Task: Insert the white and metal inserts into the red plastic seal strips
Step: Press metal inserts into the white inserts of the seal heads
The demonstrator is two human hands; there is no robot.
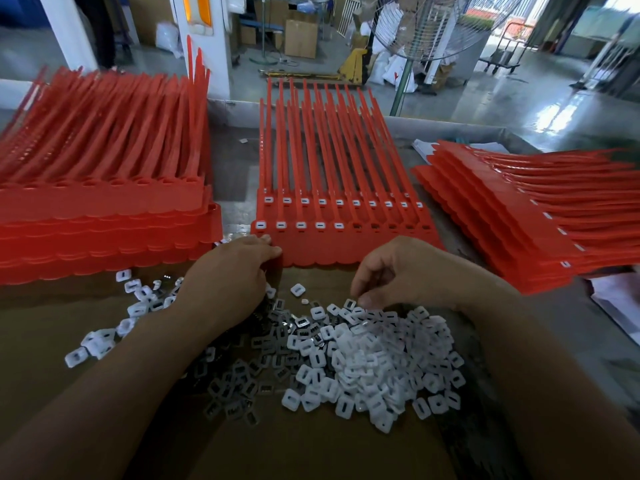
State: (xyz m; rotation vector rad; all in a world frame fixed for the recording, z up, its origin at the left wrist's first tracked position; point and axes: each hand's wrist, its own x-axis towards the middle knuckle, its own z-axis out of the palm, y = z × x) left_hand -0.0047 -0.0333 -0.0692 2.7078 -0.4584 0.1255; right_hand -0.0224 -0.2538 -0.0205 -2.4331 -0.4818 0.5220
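Now left fingers (273, 252) pinch red strip (346, 247); right fingers (366, 300) curled (hold unclear) over inserts (374, 358).

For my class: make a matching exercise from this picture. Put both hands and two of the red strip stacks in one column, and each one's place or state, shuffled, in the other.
1. left hand
2. right hand
3. left stack
4. middle sheet

A. front row partly filled with white inserts
B. fingertips at the loose pile
C. no inserts showing
D. grips a red sheet's near corner

Pairs: 1-D, 2-B, 3-C, 4-A
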